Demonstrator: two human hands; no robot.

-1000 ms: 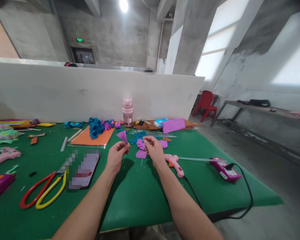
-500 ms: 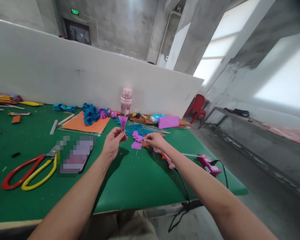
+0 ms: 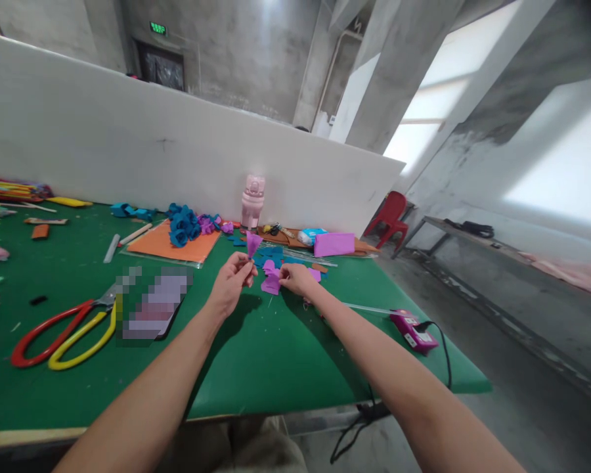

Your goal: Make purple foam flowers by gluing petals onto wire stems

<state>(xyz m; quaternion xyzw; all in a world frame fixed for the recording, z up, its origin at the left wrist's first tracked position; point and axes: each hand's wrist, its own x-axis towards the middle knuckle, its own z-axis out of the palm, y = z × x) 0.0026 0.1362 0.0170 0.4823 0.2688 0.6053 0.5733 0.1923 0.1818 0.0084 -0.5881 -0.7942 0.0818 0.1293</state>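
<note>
My left hand (image 3: 236, 281) is closed in a pinch, holding upright a small purple cone-shaped paper flower (image 3: 253, 243) by its narrow lower end. To its right, my right hand (image 3: 296, 280) is closed at the fingertips on a purple paper petal (image 3: 272, 282), low over the table. More loose purple cut pieces (image 3: 315, 274) lie beside and partly behind that hand. Blue cut pieces (image 3: 272, 255) are spread just behind both hands. Fingers hide part of the petal's right edge.
Large scissors (image 3: 64, 335) with red and yellow handles and a blurred phone (image 3: 160, 305) lie left on the green table (image 3: 256, 368). Blue paper flowers (image 3: 183, 226) rest on an orange sheet (image 3: 170, 246). A pink bottle (image 3: 253, 202) stands behind. A magenta box (image 3: 414, 332) with a cable sits right.
My right hand has moved left and a little toward me, from the pile onto a purple petal. My left hand still holds the flower, now tilted slightly right. The view has shifted slightly.
</note>
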